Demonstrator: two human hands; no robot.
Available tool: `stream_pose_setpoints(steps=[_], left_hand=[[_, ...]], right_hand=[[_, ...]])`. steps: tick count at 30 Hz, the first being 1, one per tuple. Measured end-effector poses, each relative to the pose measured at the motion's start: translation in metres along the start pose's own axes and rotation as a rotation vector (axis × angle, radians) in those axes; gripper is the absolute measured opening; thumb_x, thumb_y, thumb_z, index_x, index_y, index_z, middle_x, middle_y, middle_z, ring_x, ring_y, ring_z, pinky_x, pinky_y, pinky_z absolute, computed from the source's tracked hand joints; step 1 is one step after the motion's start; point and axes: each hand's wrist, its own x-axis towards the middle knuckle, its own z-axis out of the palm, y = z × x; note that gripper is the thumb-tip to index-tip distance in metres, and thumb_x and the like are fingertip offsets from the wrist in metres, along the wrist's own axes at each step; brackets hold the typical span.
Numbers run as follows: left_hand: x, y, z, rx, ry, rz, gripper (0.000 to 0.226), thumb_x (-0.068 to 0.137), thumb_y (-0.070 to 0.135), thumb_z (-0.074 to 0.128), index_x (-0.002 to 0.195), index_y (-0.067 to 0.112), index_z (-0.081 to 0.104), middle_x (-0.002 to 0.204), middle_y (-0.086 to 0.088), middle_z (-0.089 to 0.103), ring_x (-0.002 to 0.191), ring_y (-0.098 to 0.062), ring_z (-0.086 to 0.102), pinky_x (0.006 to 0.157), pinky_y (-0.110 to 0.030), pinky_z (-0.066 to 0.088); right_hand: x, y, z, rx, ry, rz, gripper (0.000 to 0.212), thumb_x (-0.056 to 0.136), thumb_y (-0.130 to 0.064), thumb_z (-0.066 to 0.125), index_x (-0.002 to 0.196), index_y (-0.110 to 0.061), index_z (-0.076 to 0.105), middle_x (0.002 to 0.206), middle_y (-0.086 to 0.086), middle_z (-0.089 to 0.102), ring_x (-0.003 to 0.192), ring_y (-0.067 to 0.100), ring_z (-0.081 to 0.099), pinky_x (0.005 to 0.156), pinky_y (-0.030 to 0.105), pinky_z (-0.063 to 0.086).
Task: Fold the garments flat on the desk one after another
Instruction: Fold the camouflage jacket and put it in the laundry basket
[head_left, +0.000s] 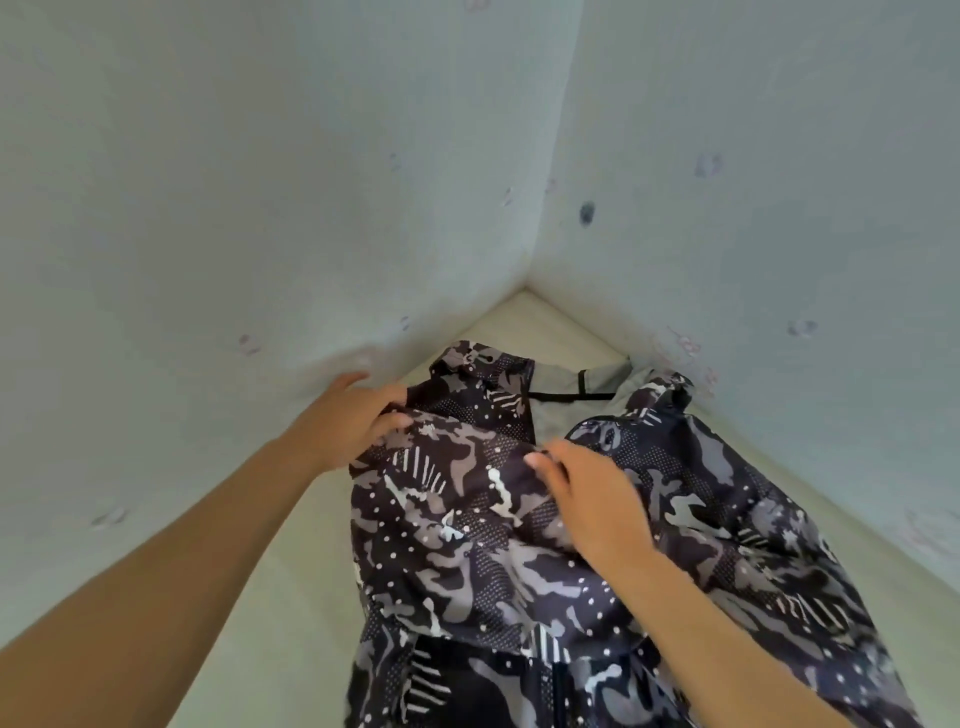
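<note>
The jacket (467, 545), dark w/ grey and white camo print, dots and stripes, lies on the pale bench (291, 597). Its upper end is in the far corner of the bench and the rest runs toward the near edge, where it goes out of view. It sits closer to the right edge, and a strip of bare bench shows along the left edge. The front is open at the top, so the grey lining (566, 415) is visible there, w/ a thin black tape (571, 397) across it. The cloth is wrinkled, esp. at the right shoulder, which bunches up against the right wall (779, 208).

The left hand (353, 421) is near the left edge, just beside the left wall (260, 182). It grips the jacket at the left shoulder: the thumb lies on top of the cloth and the other fingers are curled behind it.

The right hand (587, 499) rests on the middle of the jacket, palm down, fingers bent at the edge of the left front panel, next to the lining. The hand is blurred, so I cannot tell if it pinches this edge or only presses on it.

Both forearms are bare. The walls are light blue w/ faint small marks.
</note>
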Motion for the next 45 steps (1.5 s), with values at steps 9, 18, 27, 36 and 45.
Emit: stream_pose_setpoints(steps=[9,18,27,36,45], left_hand=[[0.032,0.06,0.038,0.304,0.165,-0.21,0.047,0.086,0.015,0.062,0.129,0.023,0.045,0.131,-0.006,0.05,0.125,-0.025,0.043,0.113,-0.04,0.025],[-0.02,0.131,0.085,-0.097,0.32,0.125,0.012,0.093,0.015,0.056,0.088,0.018,0.046,0.079,0.008,0.044,0.061,-0.008,0.042,0.056,-0.023,0.04],[-0.037,0.136,0.12,0.077,-0.266,-0.086,0.096,0.067,0.086,0.032,0.141,0.052,-0.019,0.149,0.017,-0.034,0.142,-0.026,-0.029,0.105,-0.073,-0.006],[-0.019,0.157,0.099,0.132,-0.462,-0.195,0.141,0.048,0.079,0.071,0.143,0.045,-0.026,0.151,0.006,-0.039,0.139,-0.035,-0.032,0.104,-0.072,-0.009],[0.04,0.216,0.087,-0.006,-0.052,0.117,0.057,0.088,0.043,0.062,0.139,0.026,0.042,0.136,0.003,0.049,0.129,-0.022,0.038,0.104,-0.039,0.039]], right_hand=[[-0.005,0.071,-0.015,-0.223,-0.255,0.223,0.045,0.094,-0.057,0.042,0.124,-0.025,0.052,0.109,-0.001,0.064,0.101,0.02,0.06,0.082,0.035,0.048],[-0.046,0.117,-0.042,-0.169,-0.279,0.277,0.066,0.078,-0.072,0.054,0.134,-0.038,0.042,0.139,-0.013,0.047,0.13,0.014,0.042,0.108,0.047,0.024],[-0.075,0.183,-0.096,-0.269,-0.535,0.464,0.081,0.074,-0.066,0.066,0.141,-0.028,0.04,0.144,0.001,0.047,0.129,0.024,0.047,0.106,0.043,0.039],[-0.108,0.212,-0.098,-0.157,-0.467,0.551,0.085,0.063,-0.085,0.05,0.129,-0.032,0.042,0.138,0.001,0.05,0.119,0.026,0.052,0.104,0.052,0.039],[-0.125,0.211,-0.136,0.04,-0.673,0.623,0.113,0.053,-0.076,0.073,0.146,-0.027,0.03,0.134,0.003,0.05,0.101,0.015,0.057,0.093,0.036,0.049]])
